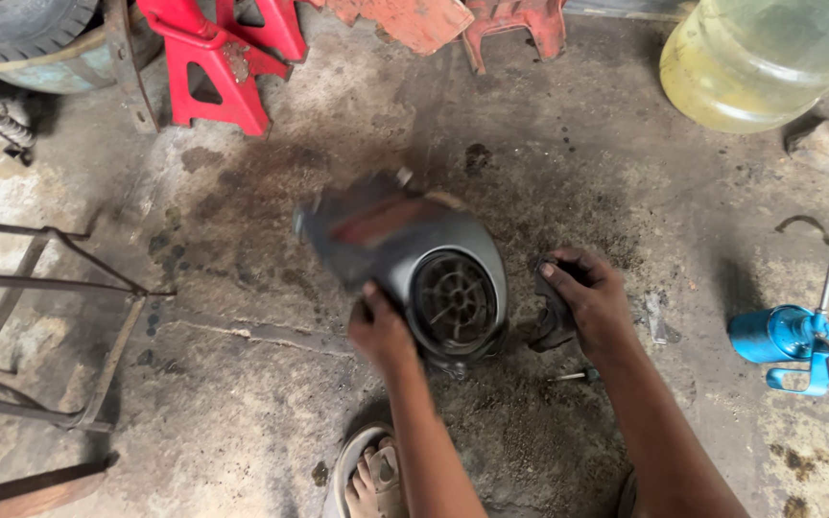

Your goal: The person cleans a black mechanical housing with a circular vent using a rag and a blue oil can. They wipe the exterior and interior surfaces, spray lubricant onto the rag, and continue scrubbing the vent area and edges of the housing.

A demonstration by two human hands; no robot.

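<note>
Gripping the dark fan cover (434,278) by its near edge, the left hand (379,329) steadied it on the floor; beside the cover, the right hand (592,302) clutched a black rag (554,321).

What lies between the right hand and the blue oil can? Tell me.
In the head view, only stained concrete floor lies between the right hand, which grips a dark rag, and the blue oil can; one small flat scrap sits there.

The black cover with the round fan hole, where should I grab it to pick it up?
Probably by the rim of the cover, from the near-left side, where the left hand already grips it. The edge there looks thin enough to pinch; the domed top looks smooth. The right hand holds a dark rag.
</note>
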